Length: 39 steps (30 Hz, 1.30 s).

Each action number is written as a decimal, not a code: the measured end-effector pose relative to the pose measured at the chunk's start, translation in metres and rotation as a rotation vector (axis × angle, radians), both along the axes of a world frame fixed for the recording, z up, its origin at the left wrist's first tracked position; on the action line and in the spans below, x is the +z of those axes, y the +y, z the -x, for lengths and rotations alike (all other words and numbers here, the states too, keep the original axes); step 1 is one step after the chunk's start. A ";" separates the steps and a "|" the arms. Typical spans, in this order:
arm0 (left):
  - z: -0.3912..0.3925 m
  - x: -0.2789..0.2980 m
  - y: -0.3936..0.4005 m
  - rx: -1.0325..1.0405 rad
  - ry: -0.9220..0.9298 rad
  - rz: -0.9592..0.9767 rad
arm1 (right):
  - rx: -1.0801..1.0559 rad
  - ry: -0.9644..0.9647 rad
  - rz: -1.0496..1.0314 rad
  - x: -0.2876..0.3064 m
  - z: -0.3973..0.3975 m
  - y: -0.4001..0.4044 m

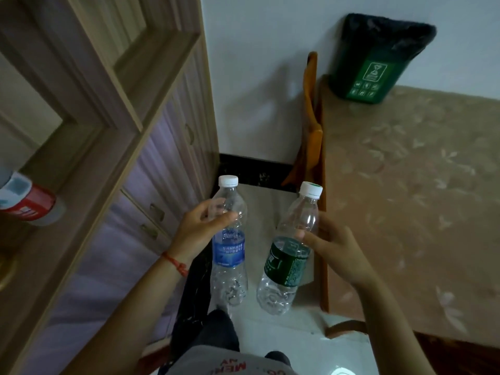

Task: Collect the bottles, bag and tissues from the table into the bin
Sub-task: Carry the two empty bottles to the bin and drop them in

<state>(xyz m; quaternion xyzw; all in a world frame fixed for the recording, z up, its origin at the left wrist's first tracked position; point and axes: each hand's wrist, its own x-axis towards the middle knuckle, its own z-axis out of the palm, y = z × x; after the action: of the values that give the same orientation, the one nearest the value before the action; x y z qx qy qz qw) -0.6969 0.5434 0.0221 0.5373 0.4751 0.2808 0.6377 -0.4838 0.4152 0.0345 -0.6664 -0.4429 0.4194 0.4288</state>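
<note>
My left hand (198,226) grips a clear plastic bottle with a blue label (229,253) around its upper body, held upright over the floor. My right hand (334,246) grips a second clear bottle with a dark green label (286,263), tilted slightly right, beside the table's left edge. Both bottles have white caps and look empty. The green bin (376,66), lined with a black bag, stands at the far left corner of the table (411,185) against the wall. No bag or tissues show on the table.
The table carries a beige floral cloth. A wooden chair back (311,117) leans between table and wall. A tall wooden cabinet (121,158) with drawers fills the left side, with a red-labelled container (29,201) on its shelf. Pale tiled floor (270,320) lies below.
</note>
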 end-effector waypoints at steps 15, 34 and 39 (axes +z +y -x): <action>-0.081 0.012 0.223 -0.103 -0.003 0.008 | -0.142 0.076 -0.044 0.017 -0.056 0.198; -0.230 0.015 0.420 -0.190 -0.032 -0.030 | -0.158 0.172 -0.099 0.027 -0.205 0.391; -0.262 0.017 0.460 -0.226 -0.044 -0.040 | -0.147 0.165 -0.091 0.031 -0.234 0.427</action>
<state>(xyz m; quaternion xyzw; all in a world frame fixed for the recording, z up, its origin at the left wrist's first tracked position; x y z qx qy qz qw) -0.4349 1.0031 0.0390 0.5939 0.3917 0.2283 0.6646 -0.2498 0.8423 0.0658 -0.6399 -0.3748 0.4198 0.5232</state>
